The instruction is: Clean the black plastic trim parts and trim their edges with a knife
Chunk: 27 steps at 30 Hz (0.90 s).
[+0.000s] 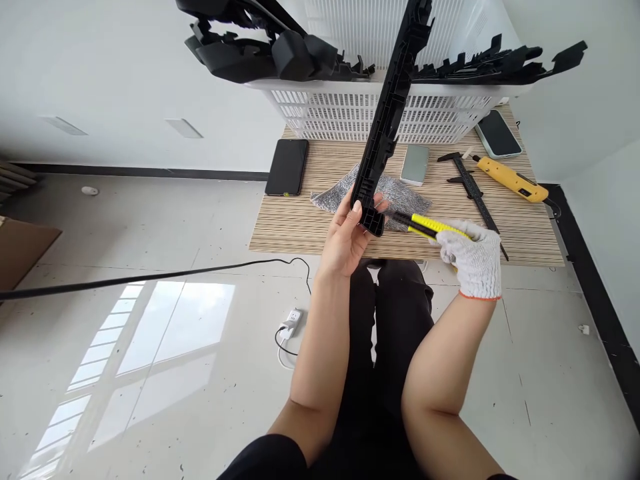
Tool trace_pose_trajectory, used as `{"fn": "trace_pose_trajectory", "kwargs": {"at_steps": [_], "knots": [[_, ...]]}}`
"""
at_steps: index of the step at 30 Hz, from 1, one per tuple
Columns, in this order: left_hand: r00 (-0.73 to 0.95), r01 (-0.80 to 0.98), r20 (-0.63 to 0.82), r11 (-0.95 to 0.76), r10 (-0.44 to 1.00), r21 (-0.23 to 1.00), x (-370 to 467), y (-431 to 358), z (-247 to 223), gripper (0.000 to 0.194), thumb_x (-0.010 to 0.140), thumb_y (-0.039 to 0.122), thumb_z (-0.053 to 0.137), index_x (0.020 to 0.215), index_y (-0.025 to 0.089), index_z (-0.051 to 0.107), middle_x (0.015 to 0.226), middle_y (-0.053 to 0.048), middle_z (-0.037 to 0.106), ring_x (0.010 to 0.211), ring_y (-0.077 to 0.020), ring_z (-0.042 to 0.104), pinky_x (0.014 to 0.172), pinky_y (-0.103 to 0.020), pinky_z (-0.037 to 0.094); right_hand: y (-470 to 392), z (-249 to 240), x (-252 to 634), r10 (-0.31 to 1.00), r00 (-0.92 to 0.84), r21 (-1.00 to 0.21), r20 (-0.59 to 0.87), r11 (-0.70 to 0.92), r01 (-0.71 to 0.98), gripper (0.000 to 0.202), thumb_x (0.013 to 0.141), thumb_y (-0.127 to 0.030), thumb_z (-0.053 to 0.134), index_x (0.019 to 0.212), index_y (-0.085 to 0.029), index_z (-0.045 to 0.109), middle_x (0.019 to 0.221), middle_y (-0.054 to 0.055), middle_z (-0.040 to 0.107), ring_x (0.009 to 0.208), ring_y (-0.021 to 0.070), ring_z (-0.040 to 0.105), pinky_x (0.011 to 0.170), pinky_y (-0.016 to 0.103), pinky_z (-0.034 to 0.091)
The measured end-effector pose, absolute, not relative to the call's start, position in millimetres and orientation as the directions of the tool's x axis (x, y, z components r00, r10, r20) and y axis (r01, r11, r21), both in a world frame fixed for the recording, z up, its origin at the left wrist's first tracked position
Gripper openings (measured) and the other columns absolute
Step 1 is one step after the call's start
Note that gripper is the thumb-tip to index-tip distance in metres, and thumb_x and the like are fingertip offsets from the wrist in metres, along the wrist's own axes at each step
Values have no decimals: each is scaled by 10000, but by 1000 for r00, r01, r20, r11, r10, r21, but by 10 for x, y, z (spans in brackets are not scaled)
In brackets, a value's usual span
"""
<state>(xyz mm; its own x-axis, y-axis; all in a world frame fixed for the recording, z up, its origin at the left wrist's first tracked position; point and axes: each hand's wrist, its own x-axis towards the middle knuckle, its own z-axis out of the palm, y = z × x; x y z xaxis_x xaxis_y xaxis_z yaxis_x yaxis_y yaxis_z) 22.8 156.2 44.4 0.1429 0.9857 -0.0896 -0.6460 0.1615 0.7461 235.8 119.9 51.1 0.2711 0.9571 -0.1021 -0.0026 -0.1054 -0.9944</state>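
Head view, listed from near to far. Legs in black trousers (400,300), below the near edge of the table. Left hand (343,243), bare: closed between thumb and fingers on the lower end of a long black ribbed plastic trim part (385,127), which was tilted upward, clear of the tabletop. Right hand (477,257), in a white knitted glove with an orange cuff edge: fingers wrapped around a yellow-and-black utility knife (425,223), tip pointed at the part's lower end; contact could not be confirmed.

Progress, as judged: work on this one part under way at its lower end, not evidently complete. Amount finished along its length: not discernible. Further black parts lay over the basket's rim, one group at left (280,57), one at right (500,63); whether worked or unworked, undetermined.

Surface: wood-grain striped table (300,233), bearing a grey mottled cloth (410,193) beneath the raised part; a dark tablet (287,167) at left; a small grey-green box (415,165); a black caliper (475,190); a yellow corded power tool (513,179); a smartphone (497,133); a white slatted plastic basket (330,113) behind.

Room: pale glossy tiled floor (200,400), speckled, sunlit at left; white power strip (291,323); black cable (200,272); white wall (150,67), dark skirting.
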Motion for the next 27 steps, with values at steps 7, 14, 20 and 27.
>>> {"fn": "trace_pose_trajectory", "kwargs": {"at_steps": [7,14,20,27], "knots": [[117,-544,-47,103,992,833,165,1549,414,515,873,458,692,1365,383,561,1227,-5,721,1205,-222,672,970,-334,598,1217,491,2315,960,261,-994,-99,-107,16,178,649,-296,831,818,-252,798,600,-23,629,409,74,420,372,244,308],[8,-569,-32,31,999,822,204,1536,439,513,834,457,738,1316,331,612,1185,-49,721,1335,-301,575,1030,-425,557,1231,478,2293,961,265,-995,-84,-94,28,157,673,-303,816,822,-256,800,570,-26,614,404,77,419,379,250,310],[-2,-557,-30,24,1000,830,205,1538,432,534,849,484,712,1350,348,586,1217,-44,711,1365,-301,546,1062,-445,530,1235,486,2246,961,271,-997,-63,-71,19,159,665,-322,824,808,-256,805,523,-37,568,396,77,406,363,244,295],[11,-522,4,3,1000,853,187,1535,444,542,852,474,712,1364,364,574,1222,-36,713,1316,-285,593,1018,-405,554,1234,506,2205,961,267,-998,-65,-64,-12,159,657,-327,829,795,-254,801,544,-33,582,397,72,402,367,245,305]]}}
